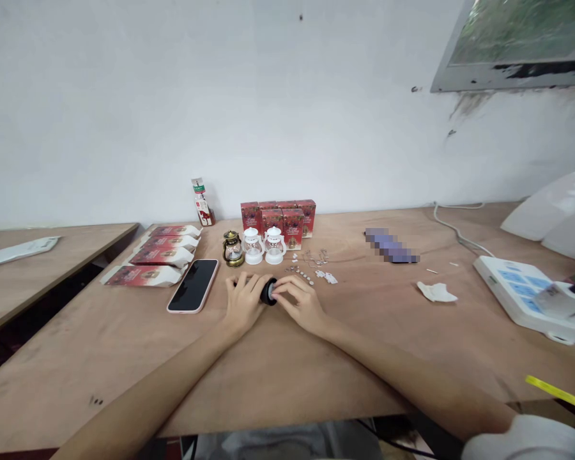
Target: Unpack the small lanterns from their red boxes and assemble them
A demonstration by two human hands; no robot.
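Note:
My left hand is closed around a small black round thing that looks like the base of a mini lantern lying on its side; my fingers hide the rest. The thumb and fingers of my right hand are pinched at its open, pale-centred end. Whatever they hold there is too small to make out. Just beyond my hands stand a bronze mini lantern and two white ones, the nearer-middle white lantern and the right white lantern. Button cells, white plastic pieces and thin metal bits lie past my right hand.
Red boxes stand near the wall. Opened red cartons and a phone lie left. A bottle stands behind. Rightward lie a blurred purple item, crumpled paper and a white scale-like device with a cable.

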